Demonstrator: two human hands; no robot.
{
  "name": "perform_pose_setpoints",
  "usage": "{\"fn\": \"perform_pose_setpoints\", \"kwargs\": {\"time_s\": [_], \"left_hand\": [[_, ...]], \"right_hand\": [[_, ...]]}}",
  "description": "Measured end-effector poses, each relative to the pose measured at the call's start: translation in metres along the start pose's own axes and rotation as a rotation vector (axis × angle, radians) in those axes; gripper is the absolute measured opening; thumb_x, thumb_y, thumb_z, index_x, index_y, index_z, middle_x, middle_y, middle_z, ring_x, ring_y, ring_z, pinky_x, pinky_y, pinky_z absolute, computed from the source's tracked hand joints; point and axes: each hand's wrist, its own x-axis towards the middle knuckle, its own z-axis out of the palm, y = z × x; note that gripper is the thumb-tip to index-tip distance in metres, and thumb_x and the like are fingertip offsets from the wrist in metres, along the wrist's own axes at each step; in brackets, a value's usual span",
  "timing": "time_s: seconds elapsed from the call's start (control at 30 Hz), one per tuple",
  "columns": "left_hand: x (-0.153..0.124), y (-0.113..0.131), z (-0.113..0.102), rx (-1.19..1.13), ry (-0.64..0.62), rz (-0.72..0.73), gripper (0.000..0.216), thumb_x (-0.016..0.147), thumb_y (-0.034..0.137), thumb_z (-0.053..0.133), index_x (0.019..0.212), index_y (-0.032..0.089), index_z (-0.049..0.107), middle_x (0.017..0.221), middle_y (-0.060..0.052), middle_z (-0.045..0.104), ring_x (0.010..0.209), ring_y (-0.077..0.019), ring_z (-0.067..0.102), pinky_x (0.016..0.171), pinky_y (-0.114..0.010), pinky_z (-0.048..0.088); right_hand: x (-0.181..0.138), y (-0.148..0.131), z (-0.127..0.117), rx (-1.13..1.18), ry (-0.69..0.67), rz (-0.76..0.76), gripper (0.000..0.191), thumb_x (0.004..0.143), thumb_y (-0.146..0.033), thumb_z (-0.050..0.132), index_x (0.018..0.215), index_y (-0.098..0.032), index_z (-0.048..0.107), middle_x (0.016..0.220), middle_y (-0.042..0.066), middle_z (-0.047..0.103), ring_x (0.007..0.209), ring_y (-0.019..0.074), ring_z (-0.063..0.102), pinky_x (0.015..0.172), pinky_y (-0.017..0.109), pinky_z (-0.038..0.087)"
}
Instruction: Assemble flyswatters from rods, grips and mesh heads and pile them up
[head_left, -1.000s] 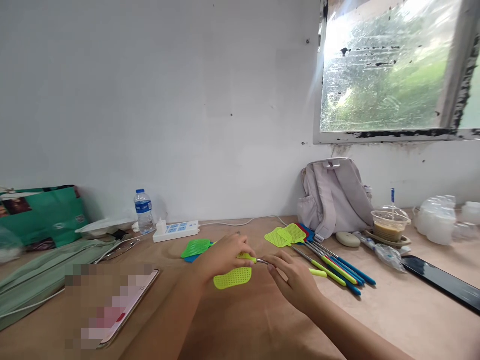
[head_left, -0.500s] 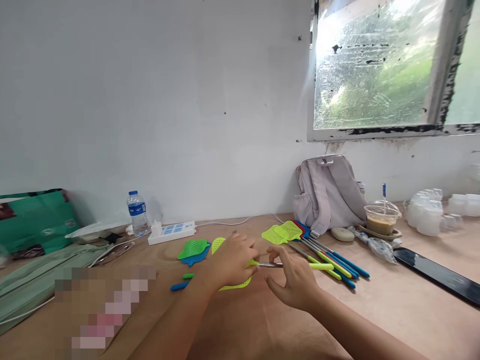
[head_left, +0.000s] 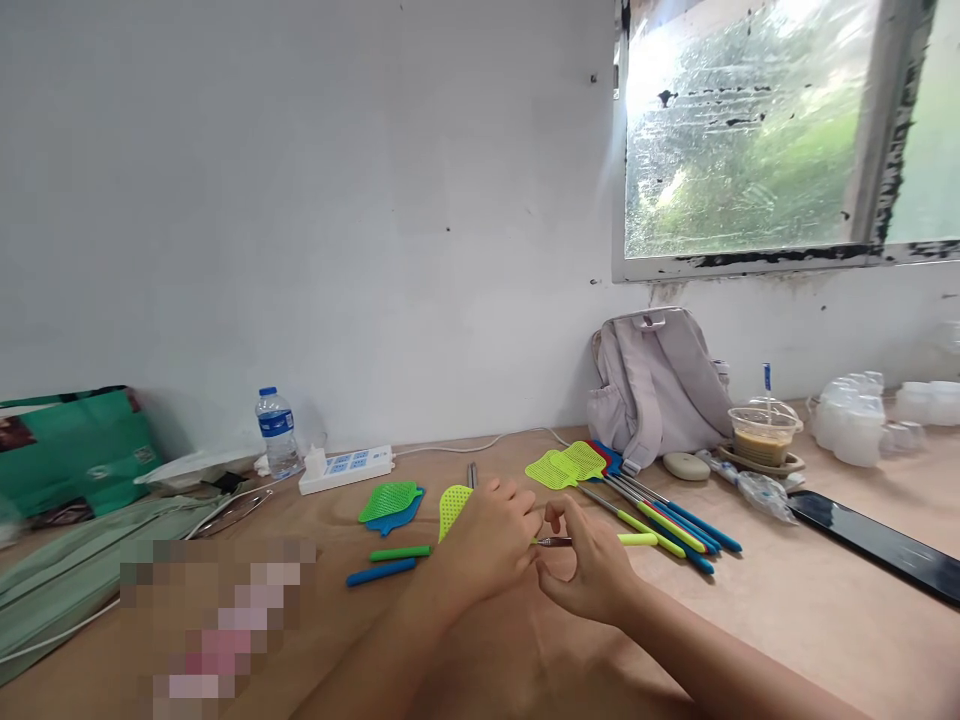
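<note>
A yellow fly swatter lies across both of my hands. My left hand [head_left: 495, 530] is closed round its neck, covering part of the perforated yellow head [head_left: 454, 508]. On the other side, my right hand [head_left: 592, 565] curls round the metal rod [head_left: 553, 542], thumb and index finger bent. The yellow handle [head_left: 637, 539] sticks out to the right of that hand. Left of my left hand are a green swatter head [head_left: 390, 499] over a blue swatter head [head_left: 400, 521], plus a green handle [head_left: 401, 553] and a blue handle [head_left: 381, 572]. Thin metal rods [head_left: 472, 475] stand out behind my left hand.
Several assembled fly swatters [head_left: 660, 515] lie in a pile to the right. Behind them is a grey backpack [head_left: 656, 390], with an iced drink cup [head_left: 763, 440] and a black phone [head_left: 877, 545] further right. A power strip [head_left: 346, 468] and water bottle [head_left: 277, 430] stand back left.
My left hand has shifted right, closer to my right hand, so less rod shows between them. The green and blue handles and the metal rods behind have come into fuller view.
</note>
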Motion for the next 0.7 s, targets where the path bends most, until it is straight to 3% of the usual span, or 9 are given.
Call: {"fn": "perform_pose_setpoints", "kwargs": {"time_s": [0.17,0.27,0.5,0.7], "left_hand": [[0.002,0.011,0.002,0.102,0.039,0.02,0.012,0.08,0.018,0.049,0.09,0.016,0.055,0.082,-0.004,0.057,0.078,-0.0193,0.048,0.064,-0.034,0.032],[0.002,0.009,-0.004,0.112,0.049,0.018,0.01,0.08,0.019,0.05,0.086,0.016,0.057,0.082,-0.004,0.057,0.08,-0.0195,0.048,0.067,-0.035,0.031],[-0.011,-0.041,-0.014,-0.178,-0.097,-0.084,0.023,0.075,0.043,0.057,0.068,0.021,0.062,0.074,0.0,0.057,0.078,-0.0169,0.049,0.073,-0.031,0.033],[-0.028,-0.072,-0.011,-0.217,-0.192,-0.22,0.03,0.062,0.051,0.064,0.067,0.022,0.064,0.079,0.0,0.057,0.082,-0.0191,0.05,0.073,-0.03,0.035]], "right_hand": [[0.001,0.003,-0.001,0.025,0.035,0.004,0.028,0.06,-0.021,0.048,0.084,-0.022,0.034,0.072,-0.002,0.048,0.058,0.0119,0.048,0.051,0.022,0.031],[0.002,0.002,-0.004,0.056,0.032,-0.036,0.028,0.059,-0.018,0.047,0.084,-0.022,0.034,0.073,-0.001,0.047,0.062,0.0134,0.048,0.053,0.023,0.033],[0.007,0.001,-0.008,0.155,-0.201,-0.198,0.022,0.073,-0.01,0.038,0.091,-0.021,0.045,0.089,0.006,0.055,0.067,0.0137,0.052,0.058,0.024,0.041],[0.011,0.017,-0.009,0.088,-0.301,-0.054,0.02,0.086,-0.024,0.04,0.104,-0.02,0.048,0.094,0.006,0.064,0.078,0.0166,0.061,0.064,0.026,0.045]]}}
